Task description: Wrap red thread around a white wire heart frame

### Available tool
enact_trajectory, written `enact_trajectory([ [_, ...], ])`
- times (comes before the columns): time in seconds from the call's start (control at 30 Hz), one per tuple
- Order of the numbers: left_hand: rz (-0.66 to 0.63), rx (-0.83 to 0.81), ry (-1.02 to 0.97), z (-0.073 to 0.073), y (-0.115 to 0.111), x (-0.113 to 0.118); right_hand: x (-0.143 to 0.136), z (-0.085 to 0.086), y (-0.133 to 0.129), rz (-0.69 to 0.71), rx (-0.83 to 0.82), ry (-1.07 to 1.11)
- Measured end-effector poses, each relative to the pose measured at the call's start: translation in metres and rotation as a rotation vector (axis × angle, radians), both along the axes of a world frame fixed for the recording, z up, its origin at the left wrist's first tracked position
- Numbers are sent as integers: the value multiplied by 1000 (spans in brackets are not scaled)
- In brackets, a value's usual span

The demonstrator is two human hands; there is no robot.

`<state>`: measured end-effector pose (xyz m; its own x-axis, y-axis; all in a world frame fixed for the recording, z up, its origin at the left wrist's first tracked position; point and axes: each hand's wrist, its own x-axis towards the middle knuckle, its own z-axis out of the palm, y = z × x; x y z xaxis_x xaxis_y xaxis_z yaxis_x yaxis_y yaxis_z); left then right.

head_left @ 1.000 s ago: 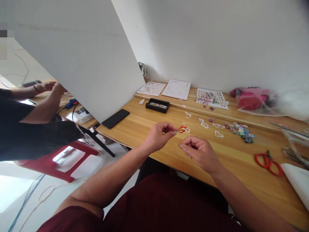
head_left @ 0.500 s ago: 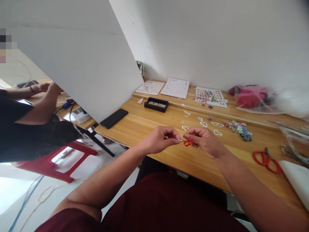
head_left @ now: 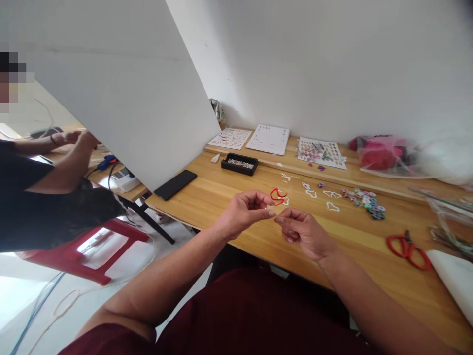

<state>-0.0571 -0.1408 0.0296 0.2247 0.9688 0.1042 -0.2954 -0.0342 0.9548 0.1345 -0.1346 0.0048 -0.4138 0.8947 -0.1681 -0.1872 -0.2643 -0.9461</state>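
A thin red looped piece (head_left: 278, 195) stands up from the fingertips of my left hand (head_left: 246, 213), which pinches its lower end; a bit of white shows there too. Close by on the right, my right hand (head_left: 303, 230) has its thumb and forefinger pressed together, and whatever they hold is too small to make out. Both hands are above the wooden table (head_left: 207, 190). Beyond them lie white cut-out shapes (head_left: 332, 206) and a cluster of small coloured rings (head_left: 369, 202).
Red-handled scissors (head_left: 408, 250) lie at the right. A black phone (head_left: 175, 184) and a black tray of small pieces (head_left: 239, 164) are at the left. Printed sheets (head_left: 268, 139) line the back. Beyond a grey panel (head_left: 121, 84), another person works.
The red piece has left my right fingers and now rises from my left fingertips. My right hand has moved slightly down and left.
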Motion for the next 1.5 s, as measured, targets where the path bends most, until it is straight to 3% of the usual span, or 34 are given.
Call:
enact_trajectory([
  [0.23, 113, -55, 11, 3, -2, 5, -4, 0, -7, -9, 45, -24],
  [0.47, 204, -102, 16, -2, 0, 2, -1, -12, -14, -51, 221, -288],
  [0.63, 300, -101, -36, -8, 7, -14, 16, -32, -12, -122, 334, -479],
  [0.73, 339, -86, -76, -7, 9, -25, 26, -38, -8, -184, 333, -482],
  [0.93, 403, -26, -74, -2, 11, -39, 50, -31, 4, -271, 297, -347],
  [1.1, 427, -15, -64, -1, 9, -43, 77, -28, 11, -441, 472, -677],
  [1.23, 452, -20, -72, 3, 6, -45, 79, -32, 11, -348, 595, -915],
  [1.4, 453, 11, -60, 13, 2, -46, 66, -40, 14, -183, 874, -1075],
  [1.5, 460, 36, -58, 18, 0, -50, 67, -41, 17, -166, 931, -1172],
])
